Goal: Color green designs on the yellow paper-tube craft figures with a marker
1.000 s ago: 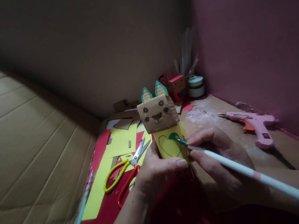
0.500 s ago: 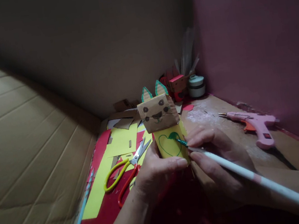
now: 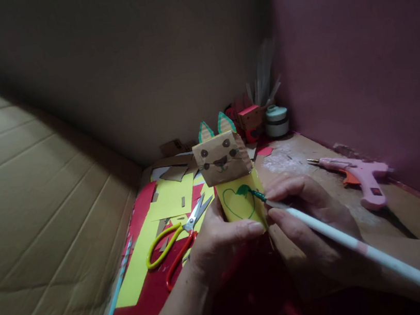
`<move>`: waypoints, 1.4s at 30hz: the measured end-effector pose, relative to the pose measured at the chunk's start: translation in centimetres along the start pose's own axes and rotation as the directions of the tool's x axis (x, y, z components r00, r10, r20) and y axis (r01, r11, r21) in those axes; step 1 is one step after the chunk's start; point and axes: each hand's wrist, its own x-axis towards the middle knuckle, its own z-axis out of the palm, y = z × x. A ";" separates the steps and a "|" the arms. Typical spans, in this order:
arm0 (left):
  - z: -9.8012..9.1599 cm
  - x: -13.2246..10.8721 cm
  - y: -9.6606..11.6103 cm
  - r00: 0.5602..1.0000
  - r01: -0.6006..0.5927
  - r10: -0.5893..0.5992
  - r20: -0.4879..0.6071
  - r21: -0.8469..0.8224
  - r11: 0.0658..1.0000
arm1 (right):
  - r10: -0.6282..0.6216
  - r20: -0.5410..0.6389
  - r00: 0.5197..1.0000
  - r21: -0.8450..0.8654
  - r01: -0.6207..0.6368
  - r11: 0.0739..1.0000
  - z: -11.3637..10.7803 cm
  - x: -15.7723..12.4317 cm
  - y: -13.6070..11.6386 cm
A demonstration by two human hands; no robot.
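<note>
My left hand [image 3: 221,234] is closed round the lower part of a cardboard cat figure [image 3: 223,161], its thumb across the front. The figure has a brown box head with a drawn face, green-edged ears and a yellow body. A green heart outline [image 3: 239,203] marks the body, its upper right lobe partly filled with green. Between thumb and fingers, my right hand [image 3: 308,222] pinches a paintbrush [image 3: 347,242] with a white handle. The green-coated bristles point at the filled patch; whether they touch it I cannot tell.
Scissors [image 3: 188,226] with yellow and red handles lie on yellow paper [image 3: 172,194] at left, near a striped pencil [image 3: 120,282]. At right rests a pink glue gun [image 3: 360,173]. Behind stand a small lidded pot [image 3: 276,120] and a red-and-brown box figure [image 3: 250,120]. A cardboard panel [image 3: 46,217] rises at left.
The brush tip has shifted slightly right and up along the heart's lobe, with my right hand. The cat figure and my left hand stay almost in place.
</note>
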 end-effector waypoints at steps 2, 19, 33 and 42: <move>0.0 0.0 0.0 1.000 0.000 0.000 -0.006 -0.002 1.000 | -0.007 0.019 1.000 0.017 0.007 1.000 0.0 0.0 0.0; 0.3 0.1 0.2 1.000 -0.004 0.006 -0.027 0.050 0.999 | 0.001 -0.004 1.000 0.045 -0.001 0.999 0.1 0.2 0.0; 0.2 0.2 0.2 0.998 0.010 -0.006 -0.059 0.053 0.999 | 0.002 -0.011 1.000 0.051 -0.001 0.999 0.1 0.0 0.0; 0.3 0.2 0.2 0.998 -0.002 0.006 -0.056 0.065 0.998 | 0.035 -0.001 0.999 0.055 -0.034 0.998 0.1 0.1 -0.4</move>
